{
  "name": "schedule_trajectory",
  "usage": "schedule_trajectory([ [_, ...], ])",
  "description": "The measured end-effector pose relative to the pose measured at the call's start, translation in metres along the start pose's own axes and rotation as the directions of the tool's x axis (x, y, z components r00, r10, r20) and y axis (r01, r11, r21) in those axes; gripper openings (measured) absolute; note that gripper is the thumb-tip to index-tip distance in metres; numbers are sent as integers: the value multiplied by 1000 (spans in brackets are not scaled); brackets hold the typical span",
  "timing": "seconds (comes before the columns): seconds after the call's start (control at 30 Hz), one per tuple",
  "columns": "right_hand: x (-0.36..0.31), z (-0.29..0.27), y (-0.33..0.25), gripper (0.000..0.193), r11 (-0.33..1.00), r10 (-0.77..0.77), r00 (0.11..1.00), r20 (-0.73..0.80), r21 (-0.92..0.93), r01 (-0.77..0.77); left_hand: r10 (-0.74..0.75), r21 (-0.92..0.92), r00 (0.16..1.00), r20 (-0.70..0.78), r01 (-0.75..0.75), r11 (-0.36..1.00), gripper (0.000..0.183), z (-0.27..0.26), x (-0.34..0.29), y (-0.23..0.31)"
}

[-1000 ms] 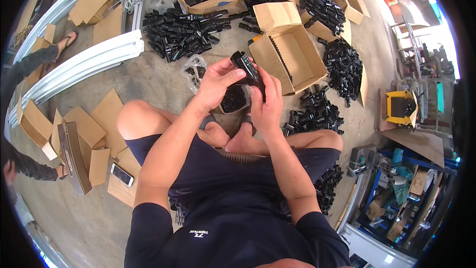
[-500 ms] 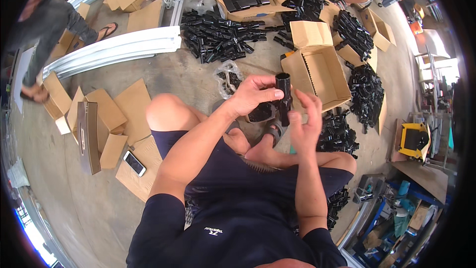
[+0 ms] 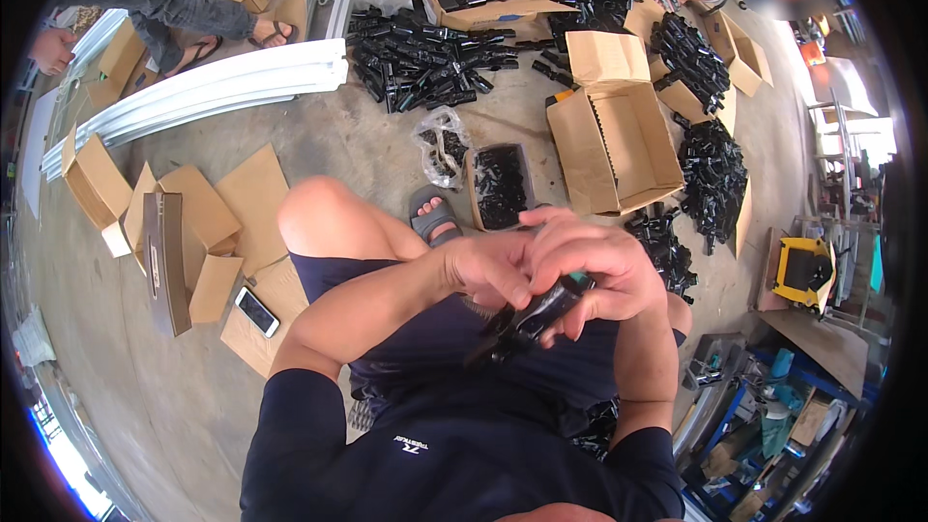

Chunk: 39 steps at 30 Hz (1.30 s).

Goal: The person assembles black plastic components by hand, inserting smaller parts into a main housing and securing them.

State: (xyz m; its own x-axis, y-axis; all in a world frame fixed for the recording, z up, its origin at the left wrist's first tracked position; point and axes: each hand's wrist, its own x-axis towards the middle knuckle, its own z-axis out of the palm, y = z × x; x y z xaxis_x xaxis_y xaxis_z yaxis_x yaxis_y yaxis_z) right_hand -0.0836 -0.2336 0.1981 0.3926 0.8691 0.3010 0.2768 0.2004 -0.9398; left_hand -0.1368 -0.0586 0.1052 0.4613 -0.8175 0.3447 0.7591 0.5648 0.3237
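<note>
A black tubular part [image 3: 543, 314] is held low in front of my torso, tilted, with one end up toward the right. Around its upper end close the thumb and fingers of my right hand [image 3: 614, 271]. My left hand [image 3: 488, 266] is closed at the part's upper left side, its thumb against it; its fingertips are partly hidden behind the right hand. The part's lower end blends into my dark clothing. Beyond my hands stand a small open box [image 3: 470, 195] of small black pieces and a clear plastic bag [image 3: 425, 150] with similar contents.
An open cardboard box [image 3: 652, 164] stands ahead right, beside piles of black tubular parts [image 3: 713, 174]. Another pile [image 3: 425, 58] lies farther ahead. At left are flattened cartons [image 3: 256, 198], a phone [image 3: 256, 311] and white metal profiles [image 3: 222, 92]. Two other people are at the far edges.
Both hands have drawn the black tubular part down toward my torso and tilted it from upright. My right hand has closed around it. The person at far left has shifted position.
</note>
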Motion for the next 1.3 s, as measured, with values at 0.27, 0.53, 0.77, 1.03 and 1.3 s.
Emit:
schedule_trajectory([
  [0.27, 1, -24, -16, 44, 726, 87, 939, -334, -624, -290, 631, 786, 745, -216, -251, 565, 29, -28, -7, 62],
  [0.53, 1, -17, 10, 40, 560, 29, 874, -485, -716, -416, 720, 989, 683, -126, 139, 41, 40, -26, 2, 44],
  [0.77, -6, 0, 15, 36, 604, 40, 761, -648, -591, -535, 655, 994, 750, -96, 112, 16, 37, -27, 11, 44],
  [1.03, -24, 7, 28, 42, 683, 73, 739, -670, -507, -527, 600, 987, 785, -155, 147, 63, 38, -30, 8, 37],
  [1.3, -166, -33, -84, 40, 441, -699, 270, -662, -697, -566, 588, 793, 672, -449, -3, 609, 33, -51, 17, 24],
])
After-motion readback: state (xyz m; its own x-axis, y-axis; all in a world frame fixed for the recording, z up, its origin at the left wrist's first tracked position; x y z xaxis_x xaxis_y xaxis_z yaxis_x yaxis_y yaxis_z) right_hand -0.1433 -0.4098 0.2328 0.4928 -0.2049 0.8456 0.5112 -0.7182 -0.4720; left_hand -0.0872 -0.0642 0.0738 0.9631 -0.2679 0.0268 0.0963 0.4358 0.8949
